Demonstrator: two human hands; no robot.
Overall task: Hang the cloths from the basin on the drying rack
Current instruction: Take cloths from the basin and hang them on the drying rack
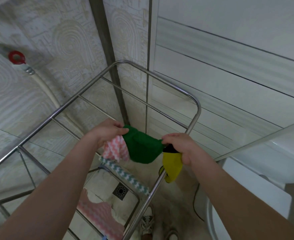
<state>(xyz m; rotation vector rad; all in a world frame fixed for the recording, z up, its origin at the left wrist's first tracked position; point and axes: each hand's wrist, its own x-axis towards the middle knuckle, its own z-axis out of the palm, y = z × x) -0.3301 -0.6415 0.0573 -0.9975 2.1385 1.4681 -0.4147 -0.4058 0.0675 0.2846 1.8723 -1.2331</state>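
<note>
L hand (108, 134) grip: thumb + fingers pinched on one top corner of the green cloth (142, 149), w/ a pink-white zigzag cloth (115, 151) bunched under the same hand. R hand (181, 146) grip is clamped on the green cloth's other corner, plus a yellow cloth (172, 165) w/ black trim dangling from the palm, beside the rack's near side rail. Green cloth is stretched between both hands over the rods of the drying rack (197, 108), not yet laid on one.

Progress, my read: approx. midway. Done: a teal-white cloth (127, 174) lies along a rod just below the hands, and a second pink cloth (97, 213) hangs lower, nearer the camera. Left: green, pink-white, yellow, i.e. 3 in hand. Basin isn't in view, so can't tell if more wait there.

Room: steel rack stands in a corner, w/ a textured pale wall on the L carrying a red valve (16, 57) + white hose (45, 90), and plain tiles on the R. Tiled floor below has a drain (120, 191). A shoe (148, 222) sits by the rack. White fixture (246, 191) at R, type unclear.
</note>
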